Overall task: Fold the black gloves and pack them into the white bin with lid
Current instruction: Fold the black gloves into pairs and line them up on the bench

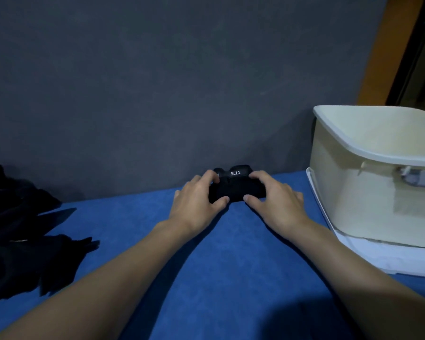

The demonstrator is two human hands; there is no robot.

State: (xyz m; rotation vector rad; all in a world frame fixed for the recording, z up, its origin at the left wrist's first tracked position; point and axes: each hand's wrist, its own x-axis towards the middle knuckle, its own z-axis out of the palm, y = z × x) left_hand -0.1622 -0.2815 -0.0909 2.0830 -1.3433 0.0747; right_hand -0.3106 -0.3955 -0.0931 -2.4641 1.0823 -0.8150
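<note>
At the frame's centre a folded black glove (236, 190) is gripped at both ends by the left hand (196, 200) and right hand (275, 200), with the white bin (353, 148) nearer the right one.

1 head-worn wide-angle view, close, facing forward-down across blue table (231, 253) toward grey wall (157, 82); white bin (353, 192) cropped right.

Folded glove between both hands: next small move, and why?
Probably lift the folded glove and carry it right to the white bin: left hand and right hand grip its ends, it looks compact, and the bin stands open.
</note>
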